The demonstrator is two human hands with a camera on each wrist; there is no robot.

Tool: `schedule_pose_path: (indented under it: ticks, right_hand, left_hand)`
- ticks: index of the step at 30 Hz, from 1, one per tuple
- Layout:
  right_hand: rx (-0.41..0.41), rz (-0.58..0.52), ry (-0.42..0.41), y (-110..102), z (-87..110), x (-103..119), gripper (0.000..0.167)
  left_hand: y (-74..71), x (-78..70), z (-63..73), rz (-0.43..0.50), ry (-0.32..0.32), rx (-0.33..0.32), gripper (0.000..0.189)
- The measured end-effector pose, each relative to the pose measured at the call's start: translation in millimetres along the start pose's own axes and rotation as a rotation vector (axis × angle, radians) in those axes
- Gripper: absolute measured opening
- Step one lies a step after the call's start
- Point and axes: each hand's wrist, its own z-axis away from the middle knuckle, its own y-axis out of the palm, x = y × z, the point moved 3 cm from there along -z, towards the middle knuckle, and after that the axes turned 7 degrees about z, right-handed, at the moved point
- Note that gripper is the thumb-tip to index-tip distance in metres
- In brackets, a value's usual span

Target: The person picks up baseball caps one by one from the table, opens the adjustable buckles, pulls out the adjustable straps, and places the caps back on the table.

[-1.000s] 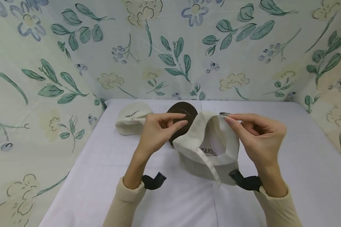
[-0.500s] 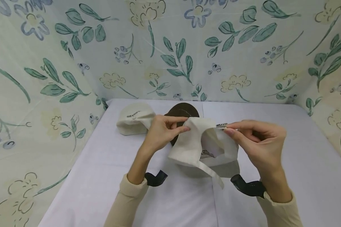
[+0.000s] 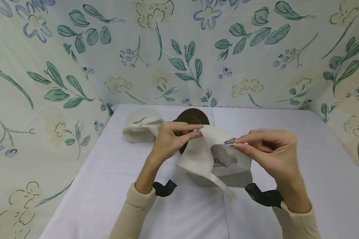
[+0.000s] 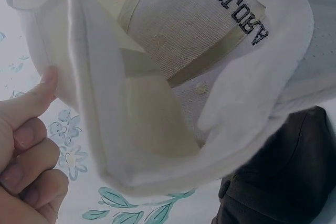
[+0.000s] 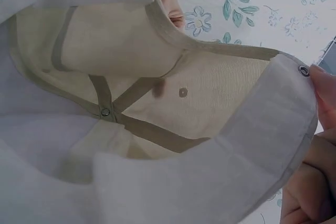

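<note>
A cream baseball cap [image 3: 194, 159] hangs between both hands, its rear opening towards me and raised lettering [image 4: 239, 11] visible inside. My left hand [image 3: 167, 141] pinches the crown fabric between thumb and index finger; in the left wrist view its thumb [image 4: 48, 80] lies against the cap's outside. My right hand [image 3: 272, 152] pinches a small silver buckle [image 3: 229, 142] at the opening's right side. A metal eyelet [image 5: 303, 70] shows beside those fingertips in the right wrist view. From the opening's lower left, a loose strap [image 3: 218, 182] dangles.
A second cream cap [image 3: 131, 129] with dark lettering lies at the table's back left. Behind my left hand is a dark brown cap [image 3: 194, 116], partly covered by the held one. White cloth [image 3: 167, 219] covers the table, and a floral curtain [image 3: 161, 76] encloses it.
My left fingers, earlier apart in front of the brown cap, now pinch the held cap's crown. The right hand has lowered with the buckle, which has turned, and the opening looks narrower.
</note>
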Motion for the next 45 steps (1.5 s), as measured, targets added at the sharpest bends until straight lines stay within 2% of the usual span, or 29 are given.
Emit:
schedule_pose_path:
  ticks: [6, 8, 12, 15, 16, 18, 22, 25, 29, 33, 37, 39, 41, 45]
  right_hand:
    - [0.101, -0.027, -0.027, -3, -1.3, 1, 0.026]
    - [0.183, -0.032, -0.025, -5, -1.2, 0, 0.028]
    - [0.432, -0.034, 0.02, -10, 3.0, -3, 0.036]
    - [0.524, -0.005, 0.066, -14, 6.6, -6, 0.043]
    - [0.518, 0.014, 0.084, -15, 7.1, -6, 0.044]
    - [0.449, 0.095, 0.133, -15, 6.7, -7, 0.042]
    - [0.292, 0.368, 0.297, -11, 4.9, -10, 0.036]
    - [0.262, 0.519, 0.414, -4, 4.1, -14, 0.036]
    - [0.289, 0.548, 0.469, 5, 4.4, -20, 0.033]
    - [0.296, 0.533, 0.462, 10, 5.7, -22, 0.026]
    - [0.282, 0.518, 0.464, 13, 6.3, -24, 0.019]
    - [0.271, 0.517, 0.476, 14, 6.2, -25, 0.016]
    - [0.245, 0.54, 0.491, 14, 6.1, -26, 0.012]
    - [0.163, 0.594, 0.513, 12, 6.0, -25, 0.007]
  left_hand:
    - [0.3, 1.9, -1.1, 0.083, 0.027, 0.019, 0.018]
    - [0.2, 2.1, -1.2, 0.094, 0.031, 0.025, 0.018]
    - [0.2, -0.3, -0.7, 0.104, 0.041, 0.043, 0.017]
    - [1.3, -3.8, -0.1, 0.11, 0.05, 0.069, 0.017]
    - [1.8, -4.9, 0.0, 0.112, 0.053, 0.08, 0.016]
    - [3.0, -7.0, 0.2, 0.119, 0.058, 0.107, 0.016]
    - [5.9, -11.9, 0.8, 0.117, 0.091, 0.165, 0.016]
    - [8.0, -16.1, 1.3, 0.088, 0.13, 0.195, 0.017]
    - [10.4, -20.6, 1.2, 0.058, 0.189, 0.203, 0.018]
    - [12.0, -23.2, 0.5, 0.05, 0.227, 0.193, 0.022]
    - [13.4, -24.7, 0.5, 0.044, 0.237, 0.201, 0.021]
    - [14.2, -24.7, 0.9, 0.038, 0.227, 0.205, 0.02]
    - [14.8, -23.7, 1.5, 0.027, 0.188, 0.188, 0.018]
    - [14.0, -18.1, 2.3, -0.021, 0.038, 0.107, 0.022]
